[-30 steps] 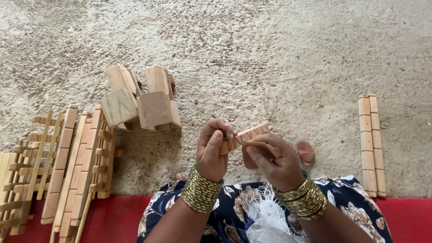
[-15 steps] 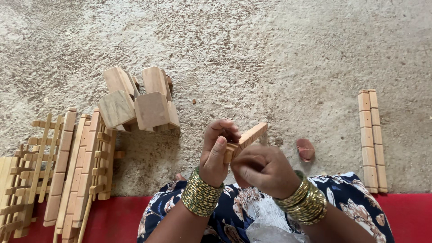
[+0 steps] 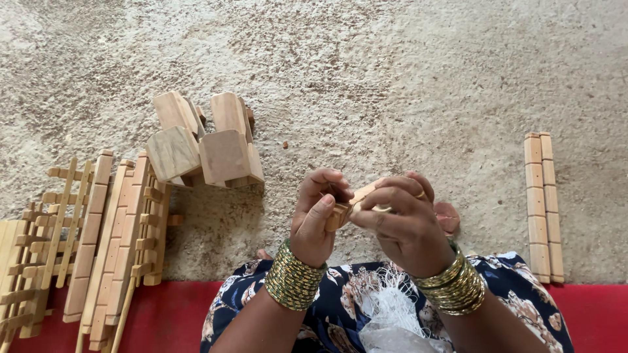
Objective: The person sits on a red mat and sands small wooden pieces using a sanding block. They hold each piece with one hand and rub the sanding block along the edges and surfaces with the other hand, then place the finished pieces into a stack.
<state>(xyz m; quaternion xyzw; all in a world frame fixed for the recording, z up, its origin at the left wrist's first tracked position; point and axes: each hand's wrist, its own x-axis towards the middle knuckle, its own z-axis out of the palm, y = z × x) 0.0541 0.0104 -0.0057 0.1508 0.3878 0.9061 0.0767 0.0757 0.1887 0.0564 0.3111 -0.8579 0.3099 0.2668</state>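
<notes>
- The small pale wooden stick piece (image 3: 345,208) sits between both hands, raised above the lap and the rough grey-beige floor (image 3: 392,78), not resting on anything.
- The left hand (image 3: 316,219) is curled closed around the piece's near, lower end; its thumb lies up along the wood and its fingers fold over the top.
- The right hand (image 3: 400,225) is also closed, pinching the far, upper end between thumb and forefinger, so most of the piece is hidden; whether it is one stick or two pressed together cannot be told.
- The piece's long axis runs on a slant, from lower left at the left hand's thumb up to the right under the right hand's fingers. Both hands touch it, and neither is nearer than the other.
- Stacks of gold and green bangles (image 3: 292,282) ring both wrists, above a dark floral-print garment (image 3: 340,307) and a bit of white plastic bag (image 3: 392,320) in the lap.
- Well apart to the upper left stands a cluster of four chunky wooden blocks (image 3: 199,147).
- Along the left edge lie flat slatted wooden frames (image 3: 98,229), partly over a red mat (image 3: 163,317).
- Well apart to the right, a pair of long notched wooden strips (image 3: 543,206) lies side by side on the floor, long axis running away from the person.
- A toe (image 3: 448,216) shows just beyond the right hand.
</notes>
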